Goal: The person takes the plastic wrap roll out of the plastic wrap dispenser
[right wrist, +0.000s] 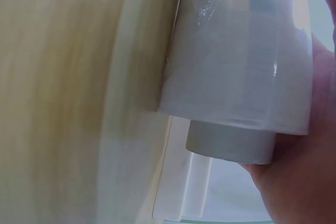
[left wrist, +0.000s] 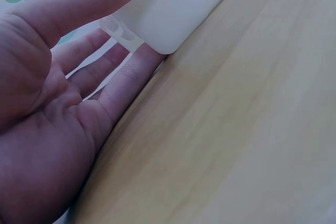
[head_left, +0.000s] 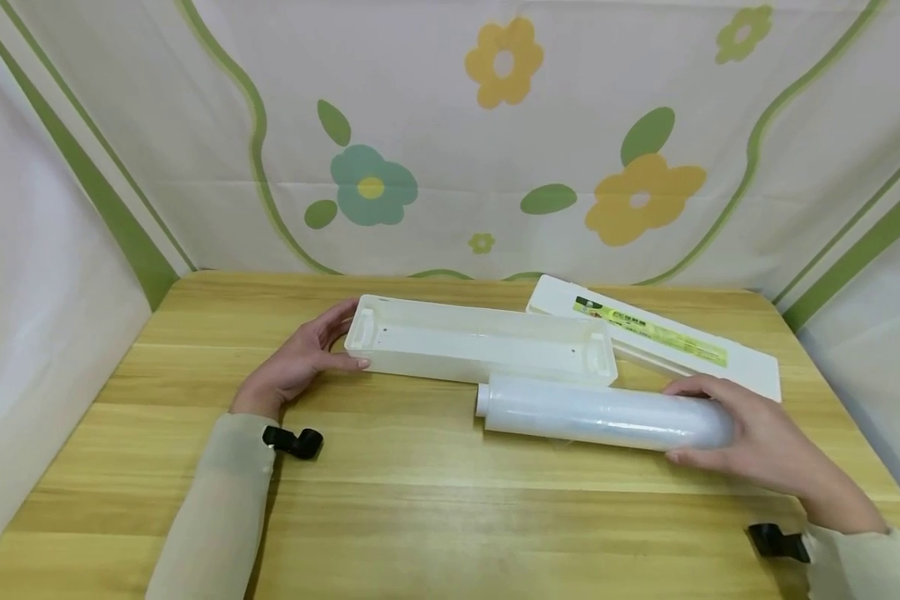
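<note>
A long, topless white plastic box (head_left: 480, 340) lies across the back of the table. My left hand (head_left: 300, 358) holds its left end, the thumb on the front side and the fingers around the far side; in the left wrist view the box's corner (left wrist: 163, 19) sits between thumb and fingers. My right hand (head_left: 757, 437) grips the right end of a roll of cling film (head_left: 585, 414), just in front of the box. The roll's core (right wrist: 231, 141) sticks out at its end in the right wrist view. Fingers behind the roll are partly hidden.
Behind and right of the box lies a white lid (head_left: 746, 360) with a green-yellow label, partly hidden by the box and my right hand. Flower-printed cloth (head_left: 450, 150) stands behind the wooden table (head_left: 435, 525), with more cloth at both sides.
</note>
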Demonstrator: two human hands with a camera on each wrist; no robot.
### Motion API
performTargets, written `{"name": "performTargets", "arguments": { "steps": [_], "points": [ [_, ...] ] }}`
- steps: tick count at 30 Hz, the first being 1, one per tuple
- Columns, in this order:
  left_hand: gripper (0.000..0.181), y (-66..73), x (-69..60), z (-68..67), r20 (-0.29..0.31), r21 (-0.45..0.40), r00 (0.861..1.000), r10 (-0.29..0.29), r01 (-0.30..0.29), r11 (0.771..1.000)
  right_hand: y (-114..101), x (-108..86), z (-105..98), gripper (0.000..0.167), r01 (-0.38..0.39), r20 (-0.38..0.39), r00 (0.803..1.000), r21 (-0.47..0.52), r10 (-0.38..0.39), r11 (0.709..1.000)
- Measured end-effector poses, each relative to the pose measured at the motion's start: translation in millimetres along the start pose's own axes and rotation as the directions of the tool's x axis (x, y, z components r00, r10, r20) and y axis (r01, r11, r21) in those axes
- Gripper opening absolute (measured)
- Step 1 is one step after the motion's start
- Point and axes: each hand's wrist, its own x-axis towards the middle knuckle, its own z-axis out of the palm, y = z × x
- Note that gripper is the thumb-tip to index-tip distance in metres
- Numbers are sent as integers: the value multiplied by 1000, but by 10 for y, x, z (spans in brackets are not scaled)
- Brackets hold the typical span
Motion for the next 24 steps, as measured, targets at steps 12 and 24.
{"name": "performTargets", "arguments": {
  "steps": [12, 24],
  "points": [
    [102, 4, 18, 48, 7, -10, 1000, -4, 4, 1000, 5, -40, -31, 76, 20, -12, 1000, -16, -20, 1000],
    [101, 529, -268, 20, -151, 333, 983, -104, 150, 931, -436, 337, -268, 98, -13, -59, 998, -179, 2, 984]
  ]
}}
